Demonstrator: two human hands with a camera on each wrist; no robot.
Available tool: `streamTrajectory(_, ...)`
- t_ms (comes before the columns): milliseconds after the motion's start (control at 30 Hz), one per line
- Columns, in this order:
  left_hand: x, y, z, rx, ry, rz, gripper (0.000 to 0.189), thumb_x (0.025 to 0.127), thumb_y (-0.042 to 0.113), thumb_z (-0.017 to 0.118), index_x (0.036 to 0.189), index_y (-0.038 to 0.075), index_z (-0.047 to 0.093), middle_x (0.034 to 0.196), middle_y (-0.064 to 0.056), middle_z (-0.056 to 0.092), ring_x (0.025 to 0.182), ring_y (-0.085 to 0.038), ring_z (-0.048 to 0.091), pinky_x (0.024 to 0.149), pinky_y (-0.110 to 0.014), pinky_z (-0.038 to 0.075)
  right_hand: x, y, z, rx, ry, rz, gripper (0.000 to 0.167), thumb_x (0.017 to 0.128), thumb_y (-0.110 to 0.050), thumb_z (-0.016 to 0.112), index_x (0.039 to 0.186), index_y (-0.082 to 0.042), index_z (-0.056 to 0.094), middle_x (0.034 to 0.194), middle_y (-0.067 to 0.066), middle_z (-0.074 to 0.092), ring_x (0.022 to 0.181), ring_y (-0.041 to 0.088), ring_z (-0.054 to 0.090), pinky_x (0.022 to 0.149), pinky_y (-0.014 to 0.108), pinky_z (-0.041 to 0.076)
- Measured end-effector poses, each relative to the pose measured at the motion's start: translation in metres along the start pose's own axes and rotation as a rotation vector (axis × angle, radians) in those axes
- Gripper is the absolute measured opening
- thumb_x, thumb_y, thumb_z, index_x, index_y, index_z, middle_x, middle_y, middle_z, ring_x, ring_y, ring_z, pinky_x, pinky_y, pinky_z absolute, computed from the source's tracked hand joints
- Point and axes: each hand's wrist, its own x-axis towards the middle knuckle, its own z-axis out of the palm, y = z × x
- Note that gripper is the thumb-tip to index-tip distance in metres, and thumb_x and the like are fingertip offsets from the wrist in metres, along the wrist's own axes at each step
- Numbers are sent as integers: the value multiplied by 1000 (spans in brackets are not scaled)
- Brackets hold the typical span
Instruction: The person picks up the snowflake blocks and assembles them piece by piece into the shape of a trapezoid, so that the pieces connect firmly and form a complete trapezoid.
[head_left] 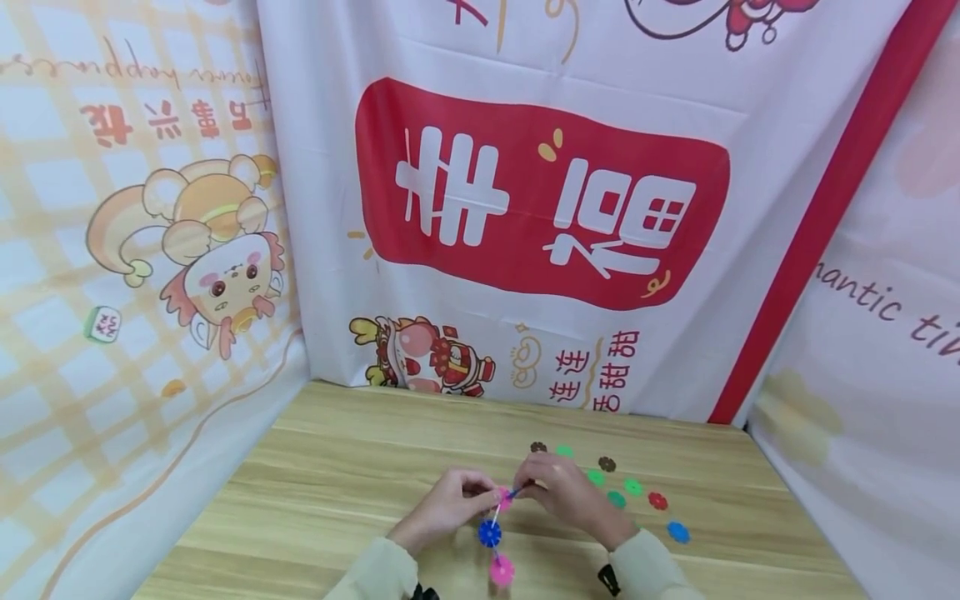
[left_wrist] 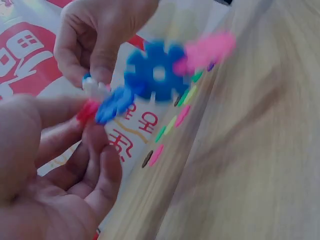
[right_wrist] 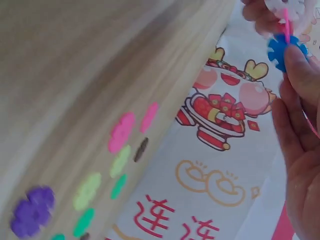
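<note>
Between both hands is a chain of notched plastic snowflake discs slotted edge into edge. My left hand point(head_left: 450, 504) pinches a pink disc point(head_left: 504, 498) of it between thumb and fingers. Below that hand hang a blue disc point(head_left: 490, 533) and a lower pink disc point(head_left: 502, 571). My right hand point(head_left: 566, 492) pinches a small blue disc point(right_wrist: 280, 52) right against the pink one. Whether this blue disc is slotted in, I cannot tell. Close to the fingertips, a whitish disc point(left_wrist: 95, 90) shows partly in the left wrist view, where fingers hide some of the joints.
Several loose discs lie flat on the wooden table point(head_left: 337, 442), right of and beyond the hands, among them a brown disc point(head_left: 607, 464), a green disc point(head_left: 633, 487), a red disc point(head_left: 657, 501) and a blue loose disc point(head_left: 678, 532). Printed cloth point(head_left: 322, 250) hangs behind and at both sides.
</note>
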Motion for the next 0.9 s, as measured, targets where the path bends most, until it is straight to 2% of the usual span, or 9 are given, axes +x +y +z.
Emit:
streamTrajectory(133,-2,1,0,21,-78,-21,33,100,37,73,122,12,74,109,-2,75,97,-15,70,84,-24,60,6,-6,-11,36,-105,-2,14,86,-6,84,97,-13,77,97,-1,78,91,4,71,84,12,57)
streamTrajectory(233,-3,3,3,12,-126,9,36,101,33,72,128,10,70,113,-4,74,99,-16,70,87,-24,61,9,-9,-15,47,-150,-26,13,88,-9,83,99,-14,78,99,-2,78,93,3,71,87,10,56)
streamTrajectory(333,-3,5,7,-7,-145,41,36,102,31,72,129,8,70,113,-5,73,98,-15,70,87,-22,60,11,-11,-16,46,-171,-47,13,88,-10,83,100,-14,78,100,-2,78,94,4,72,89,9,55)
streamTrajectory(433,-3,5,8,-38,-135,38,35,101,29,73,127,7,70,111,-5,72,97,-15,70,86,-23,60,12,-8,-17,58,-197,-33,15,87,-11,84,101,-12,78,101,0,78,94,6,72,88,11,57)
streamTrajectory(500,-2,4,7,-48,-118,21,36,99,30,75,126,7,70,110,-4,72,96,-15,69,86,-23,61,12,-3,-18,62,-224,7,18,87,-12,85,103,-10,77,101,1,78,93,8,72,87,14,58)
streamTrajectory(700,1,0,2,-56,-72,-11,36,96,33,79,122,10,72,107,-3,73,93,-15,69,83,-27,62,7,29,-16,18,-304,201,21,87,-10,86,106,-6,77,101,7,77,94,18,73,85,24,62)
streamTrajectory(900,1,0,1,-61,-69,-14,35,94,35,80,120,12,73,106,-3,74,91,-15,70,81,-26,62,0,60,0,2,-313,292,16,89,-4,83,104,0,77,99,13,76,91,27,74,82,32,65)
